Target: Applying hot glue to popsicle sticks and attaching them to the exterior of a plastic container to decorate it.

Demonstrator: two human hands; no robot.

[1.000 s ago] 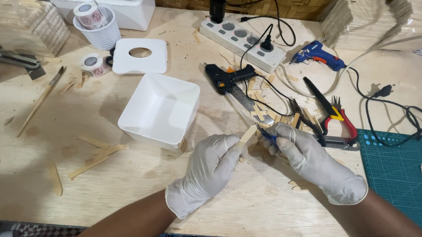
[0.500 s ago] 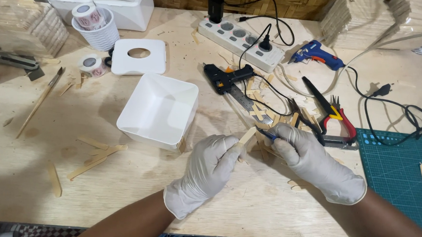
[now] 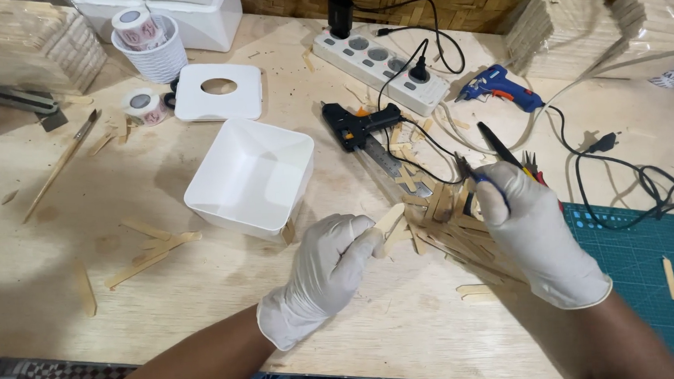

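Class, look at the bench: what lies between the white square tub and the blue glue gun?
In the head view, between the tub and the blue glue gun lies a black glue gun, its cord and wood scraps.

Two gloved hands, left hand (image 3: 328, 274) and right hand (image 3: 535, 229), are showing; two glue guns, black (image 3: 360, 124) and blue (image 3: 498, 87), are lying out; possibly two tape rolls (image 3: 143, 104).

The right hand (image 3: 535, 233) hides most of the pliers (image 3: 481, 178) it grips.
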